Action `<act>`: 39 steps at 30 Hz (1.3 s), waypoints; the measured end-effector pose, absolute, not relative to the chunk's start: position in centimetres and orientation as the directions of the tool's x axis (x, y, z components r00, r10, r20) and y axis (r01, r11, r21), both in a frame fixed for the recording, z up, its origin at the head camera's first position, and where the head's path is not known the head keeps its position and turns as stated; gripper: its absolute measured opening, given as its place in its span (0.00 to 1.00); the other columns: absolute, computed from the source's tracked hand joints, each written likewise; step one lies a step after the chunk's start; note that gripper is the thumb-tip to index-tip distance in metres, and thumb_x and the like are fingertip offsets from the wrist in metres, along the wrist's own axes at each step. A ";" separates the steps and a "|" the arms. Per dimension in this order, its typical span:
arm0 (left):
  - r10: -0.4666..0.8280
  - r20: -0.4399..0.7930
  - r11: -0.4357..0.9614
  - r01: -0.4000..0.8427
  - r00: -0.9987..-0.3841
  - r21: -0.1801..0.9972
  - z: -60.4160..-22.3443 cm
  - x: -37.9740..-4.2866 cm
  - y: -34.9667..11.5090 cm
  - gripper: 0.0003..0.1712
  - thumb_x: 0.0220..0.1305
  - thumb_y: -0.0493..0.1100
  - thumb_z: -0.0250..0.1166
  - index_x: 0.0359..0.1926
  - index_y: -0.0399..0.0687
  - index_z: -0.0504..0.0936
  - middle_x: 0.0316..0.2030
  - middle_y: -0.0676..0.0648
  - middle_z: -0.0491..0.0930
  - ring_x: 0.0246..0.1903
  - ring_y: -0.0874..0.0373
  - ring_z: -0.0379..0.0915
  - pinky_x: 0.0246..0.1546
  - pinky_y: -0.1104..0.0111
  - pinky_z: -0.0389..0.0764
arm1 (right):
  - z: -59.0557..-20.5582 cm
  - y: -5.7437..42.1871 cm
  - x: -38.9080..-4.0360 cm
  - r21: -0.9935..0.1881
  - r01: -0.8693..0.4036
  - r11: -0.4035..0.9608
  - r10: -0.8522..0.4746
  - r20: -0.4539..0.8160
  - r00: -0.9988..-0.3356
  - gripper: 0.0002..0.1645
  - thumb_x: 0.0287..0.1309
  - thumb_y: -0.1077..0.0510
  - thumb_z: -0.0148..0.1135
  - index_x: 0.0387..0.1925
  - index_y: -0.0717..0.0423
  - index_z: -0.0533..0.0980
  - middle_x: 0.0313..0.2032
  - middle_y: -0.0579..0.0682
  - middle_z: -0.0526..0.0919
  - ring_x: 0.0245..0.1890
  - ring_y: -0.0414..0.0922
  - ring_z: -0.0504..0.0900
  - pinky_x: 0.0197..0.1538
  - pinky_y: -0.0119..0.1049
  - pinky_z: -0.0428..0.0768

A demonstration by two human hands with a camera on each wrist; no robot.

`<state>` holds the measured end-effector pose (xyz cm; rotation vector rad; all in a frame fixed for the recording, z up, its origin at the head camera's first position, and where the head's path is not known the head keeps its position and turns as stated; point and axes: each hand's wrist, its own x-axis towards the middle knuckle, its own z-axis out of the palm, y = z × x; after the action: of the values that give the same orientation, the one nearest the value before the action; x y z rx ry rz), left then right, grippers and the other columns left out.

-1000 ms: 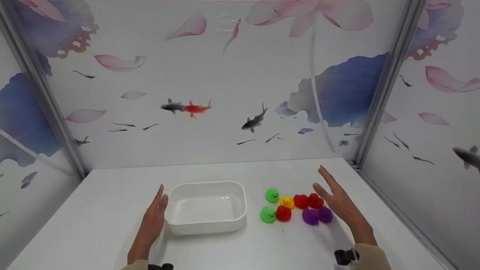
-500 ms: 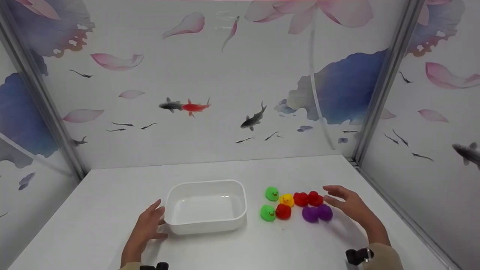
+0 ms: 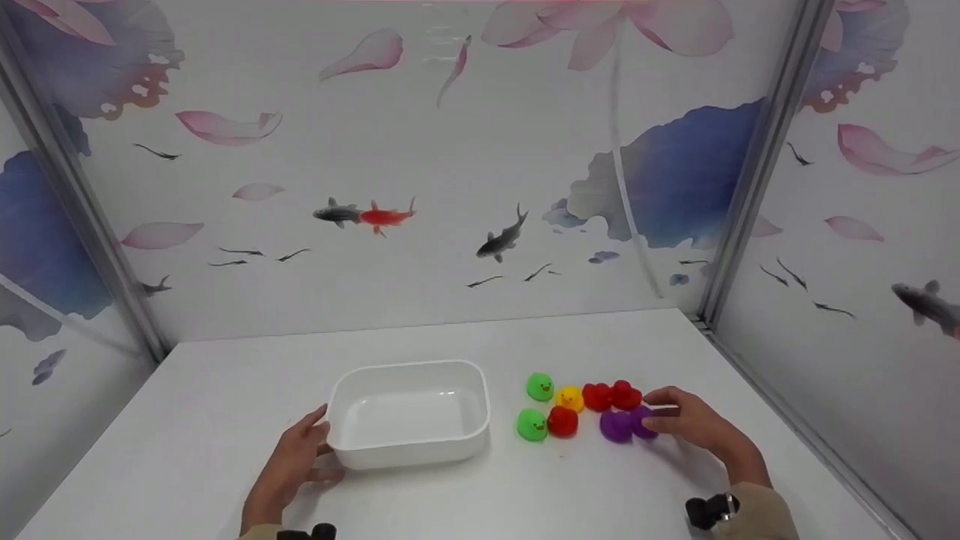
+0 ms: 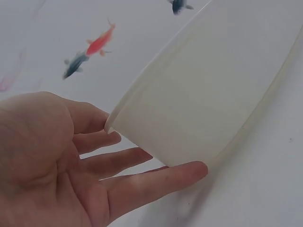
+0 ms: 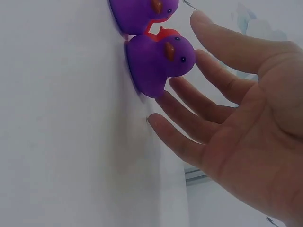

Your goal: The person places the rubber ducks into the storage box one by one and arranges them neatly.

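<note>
A white plastic tub [image 3: 409,454] stands on the table, left of the rubber ducks. My left hand [image 3: 289,457] is at its left end, and in the left wrist view the fingers are extended loosely against the tub's rim and wall [image 4: 189,94]. At the right, my right hand [image 3: 697,424] reaches in beside the nearer purple duck [image 5: 154,56], with thumb and fingers spread around it. Whether a fingertip touches that duck I cannot tell. A second purple duck [image 3: 616,427] sits left of it, and two red ducks [image 3: 598,396] sit just behind.
Left of the purple ducks are a red duck [image 3: 562,421], a yellow duck [image 3: 570,398], a front green duck [image 3: 532,424] and a back green duck [image 3: 540,386]. White panels [image 3: 405,292] printed with fish and petals enclose the white table [image 3: 450,502].
My right hand has lowered from above the ducks to beside the right-hand purple one. My left hand has spread its fingers and come against the tub's end.
</note>
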<state>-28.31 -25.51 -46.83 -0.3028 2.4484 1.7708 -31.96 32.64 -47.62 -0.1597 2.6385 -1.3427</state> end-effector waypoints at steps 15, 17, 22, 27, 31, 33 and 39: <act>-0.137 -0.231 0.230 -0.258 -0.963 0.939 -47.2 -29.3 -24.4 0.34 0.80 0.47 0.42 0.80 0.43 0.44 0.71 0.26 0.57 0.67 0.30 0.65 0.42 0.59 0.91 | -47.7 32.4 -32.2 -0.759 0.057 0.649 -0.070 -0.134 -0.989 0.29 0.59 0.53 0.71 0.59 0.62 0.75 0.57 0.61 0.81 0.56 0.56 0.81 0.61 0.54 0.83; -0.143 -0.233 0.248 -0.263 -0.962 0.932 -47.2 -29.4 -24.5 0.35 0.81 0.48 0.42 0.80 0.42 0.43 0.71 0.26 0.57 0.67 0.30 0.64 0.42 0.59 0.91 | -47.7 32.2 -32.3 -0.751 0.059 0.658 -0.067 -0.136 -0.988 0.28 0.59 0.52 0.71 0.57 0.61 0.76 0.56 0.61 0.81 0.56 0.57 0.81 0.60 0.54 0.83; -0.135 -0.226 0.264 -0.255 -0.965 0.930 -47.1 -29.5 -24.2 0.34 0.80 0.47 0.42 0.80 0.42 0.45 0.70 0.26 0.59 0.67 0.31 0.65 0.42 0.59 0.91 | -47.5 32.3 -32.2 -0.731 0.081 0.678 -0.031 -0.138 -0.990 0.25 0.61 0.50 0.69 0.55 0.58 0.77 0.57 0.60 0.80 0.59 0.60 0.78 0.60 0.57 0.82; -0.130 -0.244 0.271 -0.271 -0.961 0.924 -47.0 -29.4 -24.1 0.34 0.80 0.47 0.42 0.80 0.43 0.45 0.71 0.27 0.58 0.67 0.31 0.64 0.43 0.59 0.91 | -47.0 32.5 -31.7 -0.741 0.054 0.670 -0.042 -0.111 -0.993 0.25 0.62 0.49 0.69 0.54 0.60 0.77 0.59 0.64 0.79 0.61 0.64 0.77 0.61 0.56 0.82; -0.136 -0.248 0.282 -0.278 -0.959 0.919 -46.8 -29.2 -24.3 0.34 0.80 0.48 0.41 0.80 0.43 0.44 0.71 0.27 0.57 0.68 0.31 0.63 0.43 0.60 0.91 | -46.5 32.1 -31.6 -0.774 0.035 0.632 -0.048 -0.083 -0.995 0.27 0.62 0.48 0.69 0.55 0.61 0.76 0.60 0.66 0.77 0.61 0.64 0.78 0.58 0.52 0.85; -0.139 -0.249 0.286 -0.279 -0.959 0.917 -46.8 -29.1 -24.4 0.34 0.81 0.48 0.42 0.80 0.43 0.44 0.71 0.27 0.57 0.68 0.31 0.63 0.43 0.60 0.91 | -46.1 31.8 -31.6 -0.789 0.033 0.614 -0.040 -0.074 -0.996 0.29 0.61 0.46 0.69 0.55 0.61 0.76 0.59 0.65 0.77 0.60 0.63 0.79 0.58 0.50 0.86; -0.121 -0.230 0.281 -0.256 -0.966 0.925 -46.7 -29.2 -24.8 0.35 0.81 0.49 0.43 0.80 0.43 0.43 0.72 0.27 0.56 0.68 0.31 0.64 0.45 0.58 0.90 | -44.8 31.1 -31.4 -0.824 -0.019 0.566 -0.045 -0.008 -0.999 0.31 0.61 0.45 0.69 0.57 0.61 0.75 0.57 0.62 0.80 0.58 0.59 0.82 0.60 0.50 0.85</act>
<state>-29.23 -24.76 -46.70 -0.3580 2.4207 1.7825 -31.41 31.11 -44.77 -0.0566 2.7549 -1.4491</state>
